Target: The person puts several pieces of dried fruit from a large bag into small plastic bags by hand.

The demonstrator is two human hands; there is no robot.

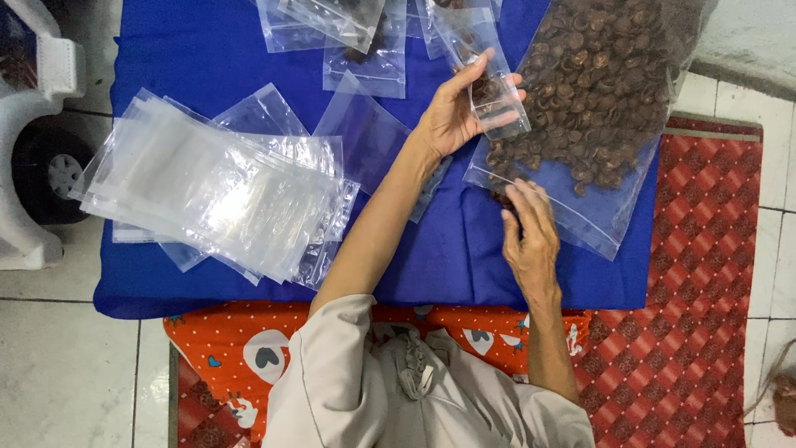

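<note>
Head view, looking straight down. Left hand [458, 112] is raised over the blue cushion [224, 58], fingers curled around a small clear bag [489, 87], thumb on one side and fingers on the other; the bag is held upright-ish with a few brown pieces at its bottom. Right hand [527, 228] lies lower, at the mouth of the big clear bag [593, 124] full of brown round pieces; fingers bent together and pinching down at the pile edge, cannot tell how many pieces it has. The big bag lies tilted across the cushion's right side, its upper end running off the top of the picture, its lower corner near the cushion's right edge. The small bag sits just left of the big one, touching or overlapping its side.

Left of the arms: a fanned stack of empty clear bags [207, 187], flat on the cushion, spilling over its left edge. More clear bags [348, 33] lie at the top of the cushion, some with dark contents, too small to tell.

Below the cushion: orange patterned cloth [249, 348], red patterned mat [688, 299] on the right, white tiled floor [66, 373]. White plastic object [41, 75] at far left. Person wears a grey garment [398, 390].
</note>
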